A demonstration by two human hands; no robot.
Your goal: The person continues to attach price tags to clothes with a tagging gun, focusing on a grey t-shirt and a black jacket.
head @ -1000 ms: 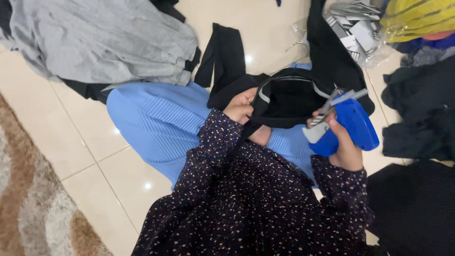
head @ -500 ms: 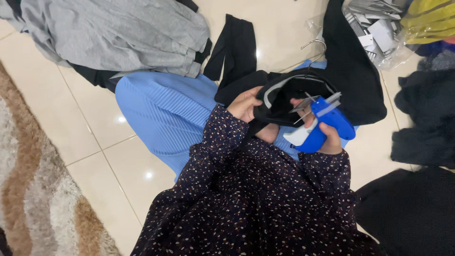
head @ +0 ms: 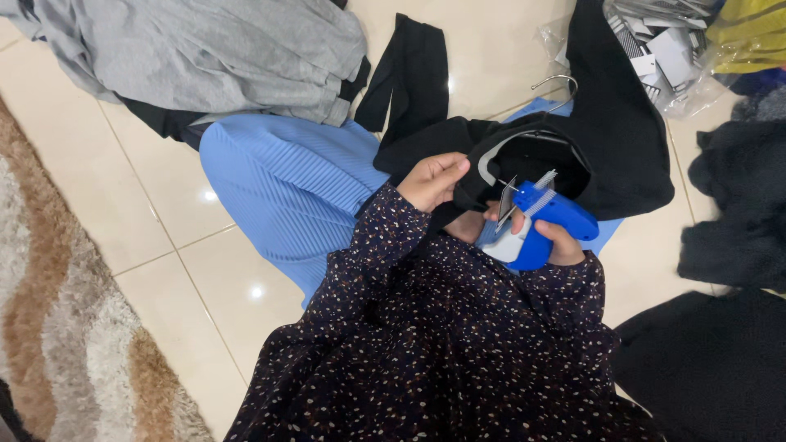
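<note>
1. Presently, your left hand [head: 434,178] is closed on a fold of the black garment [head: 606,139], thumb on top and fingers pinching the cloth near its grey-edged neckline.
2. Your right hand [head: 557,244] is wrapped around the grip of a blue tagging gun [head: 544,221]. The gun's nose points up and left, toward the pinched fold. A small grey tag [head: 506,200] sits at the needle end, touching or just beside the cloth; the exact contact cannot be told.
3. The black garment lies bunched over your lap, partly on the floor. It hangs on a hanger whose metal hook [head: 557,86] shows above it. A long black strip of the same fabric [head: 413,74] runs away toward the top of the view.
4. A blue pleated garment [head: 286,188] lies under the black one, spread on the cream tiled floor [head: 147,196] to your left.
5. A grey garment [head: 205,53] lies heaped at upper left, well apart from your hands.
6. A clear bag of paper tags [head: 663,53] sits at upper right, beside a yellow cloth [head: 749,33].
7. Dark clothing [head: 729,205] is piled at your right. A brown and cream rug [head: 57,327] borders the left edge.
8. Your sleeves [head: 426,311] are dark with a small speckled print.
</note>
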